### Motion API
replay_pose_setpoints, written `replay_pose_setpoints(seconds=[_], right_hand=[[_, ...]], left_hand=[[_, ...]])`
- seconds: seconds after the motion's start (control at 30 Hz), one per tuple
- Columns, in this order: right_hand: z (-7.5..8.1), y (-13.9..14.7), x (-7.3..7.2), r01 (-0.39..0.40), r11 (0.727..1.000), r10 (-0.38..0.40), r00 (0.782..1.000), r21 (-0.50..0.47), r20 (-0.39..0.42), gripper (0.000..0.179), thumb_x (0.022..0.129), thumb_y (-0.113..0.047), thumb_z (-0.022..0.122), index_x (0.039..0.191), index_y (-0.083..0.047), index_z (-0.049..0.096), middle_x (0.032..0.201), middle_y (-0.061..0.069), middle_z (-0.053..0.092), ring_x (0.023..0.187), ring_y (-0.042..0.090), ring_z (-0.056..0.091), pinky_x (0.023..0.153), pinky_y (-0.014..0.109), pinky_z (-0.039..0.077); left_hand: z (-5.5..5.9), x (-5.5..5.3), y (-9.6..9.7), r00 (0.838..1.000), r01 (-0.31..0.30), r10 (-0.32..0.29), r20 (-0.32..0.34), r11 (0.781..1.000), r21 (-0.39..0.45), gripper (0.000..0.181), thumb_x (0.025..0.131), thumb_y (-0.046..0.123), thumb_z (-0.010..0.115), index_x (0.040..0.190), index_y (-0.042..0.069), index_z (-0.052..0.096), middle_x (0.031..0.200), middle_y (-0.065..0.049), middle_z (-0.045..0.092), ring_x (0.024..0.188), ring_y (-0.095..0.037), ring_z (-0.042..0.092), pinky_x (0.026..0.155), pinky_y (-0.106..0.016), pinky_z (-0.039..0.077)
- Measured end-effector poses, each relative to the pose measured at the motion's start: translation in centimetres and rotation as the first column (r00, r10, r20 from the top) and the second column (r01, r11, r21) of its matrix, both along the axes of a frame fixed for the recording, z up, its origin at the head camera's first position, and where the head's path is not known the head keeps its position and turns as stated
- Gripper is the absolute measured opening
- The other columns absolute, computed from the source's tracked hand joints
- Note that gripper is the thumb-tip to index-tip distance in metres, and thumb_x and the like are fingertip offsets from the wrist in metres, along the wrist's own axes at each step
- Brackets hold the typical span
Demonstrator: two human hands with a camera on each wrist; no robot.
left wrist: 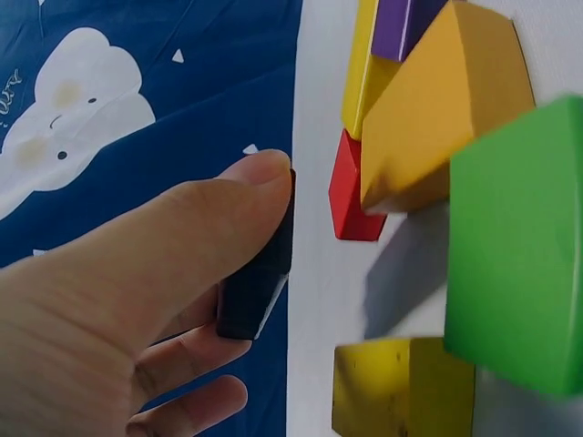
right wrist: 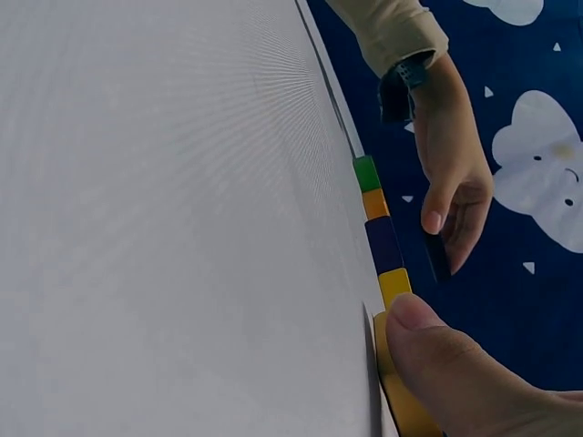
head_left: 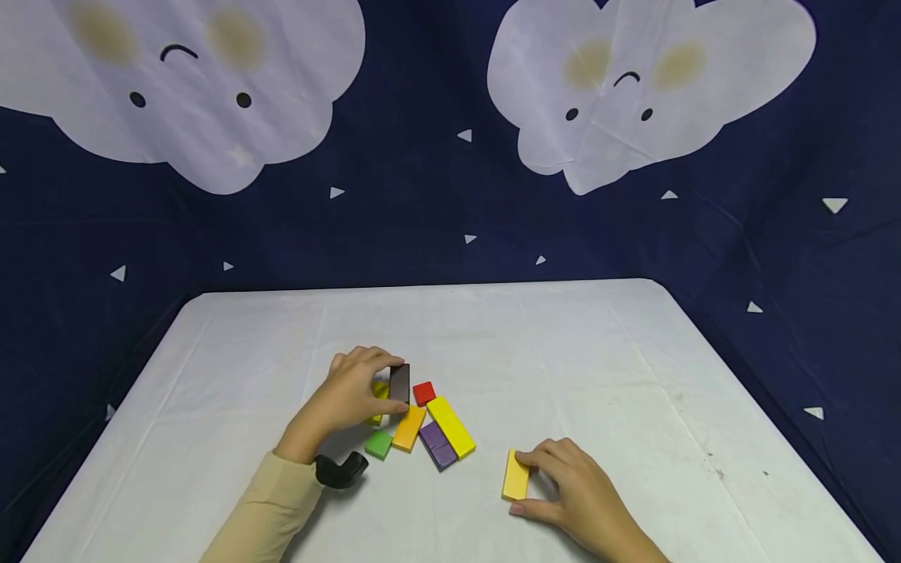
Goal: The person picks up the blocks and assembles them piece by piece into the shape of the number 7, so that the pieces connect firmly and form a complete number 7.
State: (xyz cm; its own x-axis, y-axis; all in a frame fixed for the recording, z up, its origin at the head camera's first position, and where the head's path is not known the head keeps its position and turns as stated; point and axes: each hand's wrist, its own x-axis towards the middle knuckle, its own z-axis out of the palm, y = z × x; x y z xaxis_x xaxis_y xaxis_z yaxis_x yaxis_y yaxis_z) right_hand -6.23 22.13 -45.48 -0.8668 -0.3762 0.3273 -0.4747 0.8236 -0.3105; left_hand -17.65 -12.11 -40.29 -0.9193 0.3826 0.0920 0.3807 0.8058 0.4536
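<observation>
My left hand (head_left: pixel 348 395) pinches a dark grey block (head_left: pixel 400 383) between thumb and fingers. In the left wrist view this dark block (left wrist: pixel 255 291) is raised above the table. My right hand (head_left: pixel 580 493) grips a light yellow block (head_left: pixel 515 475) by its ends, thumb at the near end. Around the left hand lie a red block (head_left: pixel 424 393), an orange block (head_left: pixel 409 428), a green block (head_left: pixel 378 444) and another yellow block (left wrist: pixel 401 387), partly hidden by that hand in the head view. A long yellow block (head_left: pixel 451 428) lies alongside a purple block (head_left: pixel 438 446).
A white-covered table (head_left: pixel 598 352) carries the blocks. Behind it hangs a dark blue cloth (head_left: pixel 415 156) with clouds and small white triangles. A black wrist strap (head_left: pixel 342 471) sticks out beside the left sleeve (head_left: pixel 271 500), close to the green block.
</observation>
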Motion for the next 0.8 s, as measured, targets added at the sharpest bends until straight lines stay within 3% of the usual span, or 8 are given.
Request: replay_pose_setpoints(seconds=[0.37,0.8], right_hand=[[0.0,0.0,-0.1,0.002,1.0,-0.002,1.0,-0.004,0.006,0.06,0.069,-0.068,0.074,0.113,-0.026,0.073,0.097,-0.027,0.056,0.089,-0.007,0.044,0.075,0.022,0.046],[-0.4,0.2,-0.2,-0.017,1.0,0.017,1.0,-0.013,-0.003,0.059,0.069,-0.067,0.075,0.113,-0.027,0.073,0.095,-0.027,0.055,0.089,-0.007,0.045,0.075,0.022,0.046]], left_hand=[[0.5,-0.4,2.9,0.997,0.082,-0.082,-0.002,0.997,-0.007,0.067,0.075,0.047,0.084,0.131,0.017,0.064,0.13,-0.001,0.063,0.123,-0.024,0.052,0.096,-0.043,0.032],[0.1,-1.1,7.8,0.98,0.2,-0.2,-0.017,0.98,0.003,0.065,0.077,0.051,0.081,0.131,0.018,0.065,0.127,0.001,0.065,0.119,-0.02,0.055,0.095,-0.04,0.032]])
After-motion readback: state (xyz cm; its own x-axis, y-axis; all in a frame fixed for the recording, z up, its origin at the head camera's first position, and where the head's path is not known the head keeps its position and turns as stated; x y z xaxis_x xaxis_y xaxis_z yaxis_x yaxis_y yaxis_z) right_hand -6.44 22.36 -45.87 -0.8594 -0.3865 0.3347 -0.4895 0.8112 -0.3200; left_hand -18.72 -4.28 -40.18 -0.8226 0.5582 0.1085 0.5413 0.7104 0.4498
